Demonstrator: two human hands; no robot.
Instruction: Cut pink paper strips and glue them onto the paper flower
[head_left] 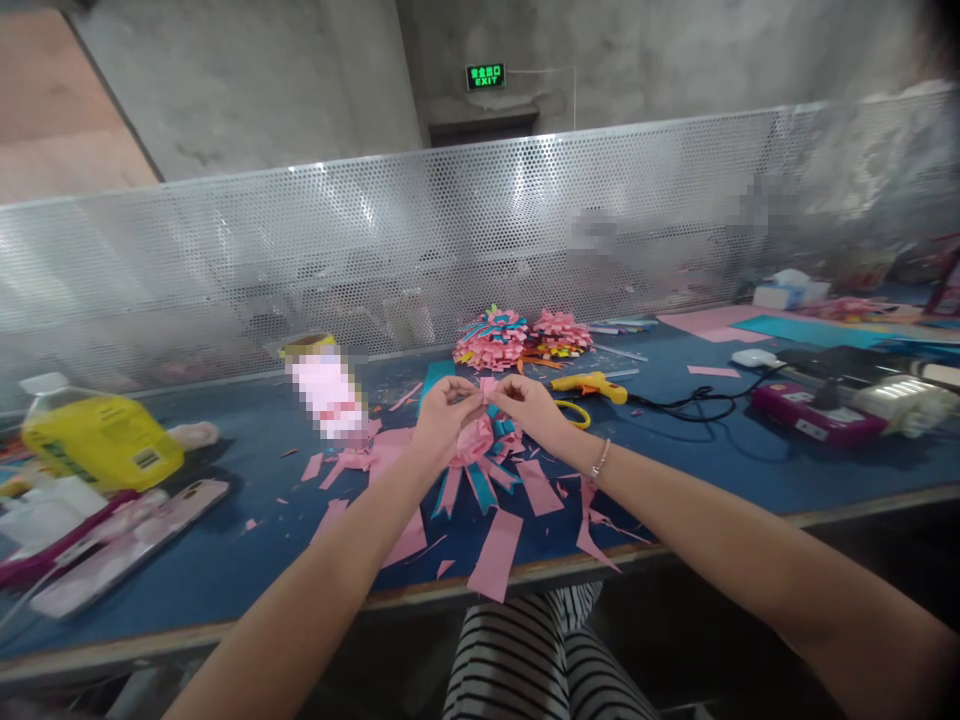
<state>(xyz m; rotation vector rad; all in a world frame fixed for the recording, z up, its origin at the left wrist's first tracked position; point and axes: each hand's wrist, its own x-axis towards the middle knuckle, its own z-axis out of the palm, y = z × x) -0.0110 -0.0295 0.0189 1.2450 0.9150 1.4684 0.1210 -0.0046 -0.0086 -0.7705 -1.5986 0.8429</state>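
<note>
Between the fingertips of my left hand (448,412) and my right hand (526,408) is a small piece of pink paper (488,386). Both hands are closed in a pinch on it, above the table. Just below them lies a pink and blue paper flower (474,445) with ribbon-like tails, partly hidden by my hands. Cut pink paper strips (496,555) and scraps are scattered around it, one reaching over the table's front edge. A yellow glue gun (592,386) and yellow-handled scissors (576,413) rest beyond my right wrist.
Finished-looking paper flower clusters (491,338) sit at the back, against a perforated metal screen (375,240). On the left are a yellow liquid bottle (105,440), a phone (131,550) and a tilted container (326,390). A purple power strip (817,414) with cables stands right.
</note>
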